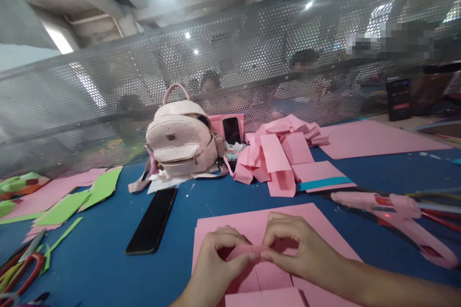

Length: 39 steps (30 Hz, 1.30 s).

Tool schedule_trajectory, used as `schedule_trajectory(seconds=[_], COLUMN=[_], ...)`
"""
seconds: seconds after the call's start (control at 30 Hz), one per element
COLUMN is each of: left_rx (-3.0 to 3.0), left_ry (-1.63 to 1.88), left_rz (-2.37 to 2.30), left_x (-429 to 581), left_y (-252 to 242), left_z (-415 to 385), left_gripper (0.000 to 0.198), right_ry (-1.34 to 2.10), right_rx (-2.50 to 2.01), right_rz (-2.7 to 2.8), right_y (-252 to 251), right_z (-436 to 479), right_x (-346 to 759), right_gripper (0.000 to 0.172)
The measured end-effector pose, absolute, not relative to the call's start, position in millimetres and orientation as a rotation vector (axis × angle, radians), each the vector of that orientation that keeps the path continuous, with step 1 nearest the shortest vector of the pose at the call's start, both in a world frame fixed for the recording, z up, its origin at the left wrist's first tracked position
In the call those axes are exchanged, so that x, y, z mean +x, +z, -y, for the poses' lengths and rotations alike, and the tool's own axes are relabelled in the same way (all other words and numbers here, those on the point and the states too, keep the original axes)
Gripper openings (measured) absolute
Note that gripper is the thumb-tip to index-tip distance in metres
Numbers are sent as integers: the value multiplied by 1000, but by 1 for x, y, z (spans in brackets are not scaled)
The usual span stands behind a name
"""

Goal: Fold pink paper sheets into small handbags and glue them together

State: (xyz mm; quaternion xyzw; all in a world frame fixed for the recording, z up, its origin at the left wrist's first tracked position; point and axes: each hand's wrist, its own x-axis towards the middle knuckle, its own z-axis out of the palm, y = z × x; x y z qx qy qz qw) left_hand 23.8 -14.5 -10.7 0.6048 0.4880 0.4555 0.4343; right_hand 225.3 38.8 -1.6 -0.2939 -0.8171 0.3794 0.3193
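Both of my hands meet at a folded piece of pink paper (264, 276) near the bottom middle. My left hand (225, 254) pinches its upper edge between thumb and fingers. Close beside it, my right hand (293, 242) pinches the same edge, fingertips nearly touching the left ones. Crease lines run down the folded paper. Beneath lie larger pink sheets (313, 223) on the blue table (108, 220). What the curled fingers cover of the edge is hidden.
A phone (151, 220) lies left of the sheets. Farther back are a backpack (180, 139) and a heap of folded pink paper (273, 148). At right rests a pink glue gun (392, 211), at left green paper (65, 207) and scissors (27, 268). A perforated metal screen (230, 67) stands behind.
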Motion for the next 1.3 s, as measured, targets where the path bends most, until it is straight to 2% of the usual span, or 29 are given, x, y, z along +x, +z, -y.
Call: schedule_trajectory(seconds=[0.97,1.3], left_rx=[1530,1489], left_ry=[1163,1204], left_rz=[-1221,-1230], left_x=[23,23], left_y=[-12,-16], left_z=[15,14], left_gripper=[24,21], right_ry=[999,986], right_rx=[-814,-847], right_rz=[2140,2134], right_y=[-2,0], right_z=[-38,-39], right_x=[225,224], right_gripper=[24,28])
